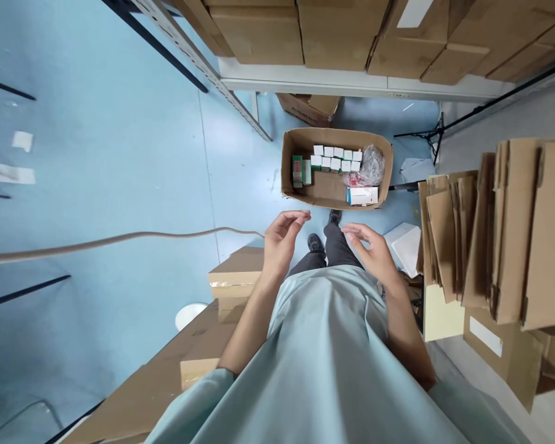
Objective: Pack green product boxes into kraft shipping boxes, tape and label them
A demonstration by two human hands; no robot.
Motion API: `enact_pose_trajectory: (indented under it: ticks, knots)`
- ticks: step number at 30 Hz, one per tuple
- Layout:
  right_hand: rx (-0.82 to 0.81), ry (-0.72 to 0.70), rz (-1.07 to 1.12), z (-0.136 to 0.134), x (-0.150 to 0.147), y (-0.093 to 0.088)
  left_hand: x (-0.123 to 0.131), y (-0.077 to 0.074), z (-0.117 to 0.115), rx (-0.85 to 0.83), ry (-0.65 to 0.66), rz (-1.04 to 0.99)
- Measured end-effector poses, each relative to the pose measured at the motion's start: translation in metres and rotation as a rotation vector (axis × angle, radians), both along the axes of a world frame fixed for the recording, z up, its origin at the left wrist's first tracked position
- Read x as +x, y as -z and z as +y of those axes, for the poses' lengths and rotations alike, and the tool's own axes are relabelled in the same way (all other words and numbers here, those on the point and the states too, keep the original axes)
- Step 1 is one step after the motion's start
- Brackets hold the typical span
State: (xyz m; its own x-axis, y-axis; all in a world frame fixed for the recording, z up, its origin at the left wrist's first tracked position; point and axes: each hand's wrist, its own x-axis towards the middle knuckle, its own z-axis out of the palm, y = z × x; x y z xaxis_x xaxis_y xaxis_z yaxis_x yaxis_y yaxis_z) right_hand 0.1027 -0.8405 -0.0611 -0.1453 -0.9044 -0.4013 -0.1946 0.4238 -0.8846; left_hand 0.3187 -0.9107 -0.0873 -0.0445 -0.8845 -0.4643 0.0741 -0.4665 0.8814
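Note:
My left hand [282, 242] hovers in front of my body with its fingers stretched forward and its thumb a little apart, holding nothing. Across from it, my right hand [370, 248] is open too, its thumb spread away from the fingers. Just beyond both hands an open cardboard box [321, 196] sits on the floor by my feet; neither hand touches it. Inside are several small white-topped cartons [335, 164] in rows, green-and-red cartons [297, 169] at the left, crumpled clear plastic [372, 165] at the right and a blue-and-white carton [363, 196] below that.
A metal shelf [351, 83] loaded with brown cartons runs across the far side. Flattened cardboard [513, 228] stands stacked at my right, above a labelled carton [499, 345]. More boxes [235, 271] are at my left. A cable [139, 235] stretches leftward over the blue floor [157, 154].

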Motion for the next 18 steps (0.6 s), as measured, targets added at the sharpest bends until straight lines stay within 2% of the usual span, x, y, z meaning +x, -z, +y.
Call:
enact_pose_trajectory:
  ticks: [3,5,7,10,12,14,18]
  knots:
    - [-0.004,-0.074,-0.026,-0.053,-0.01,0.024,-0.007,0.018,-0.032,-0.002,-0.038,-0.062]
    - [0.001,-0.114,-0.03,-0.084,-0.017,0.043,-0.014,0.036,-0.053,0.007,-0.058,-0.105]
    - [0.015,-0.133,-0.025,-0.111,-0.025,0.067,-0.022,0.057,-0.073,0.027,-0.069,-0.14]
    - [0.042,-0.13,-0.031,-0.143,-0.034,0.112,-0.034,0.097,-0.103,0.039,-0.057,-0.183]
    - [0.068,-0.124,-0.041,-0.16,-0.038,0.148,-0.042,0.131,-0.123,0.03,-0.034,-0.207]
    - [0.099,-0.121,-0.045,-0.174,-0.039,0.187,-0.048,0.172,-0.144,0.025,-0.006,-0.228]
    - [0.13,-0.093,-0.05,-0.206,-0.037,0.271,-0.054,0.272,-0.184,0.009,0.084,-0.269]
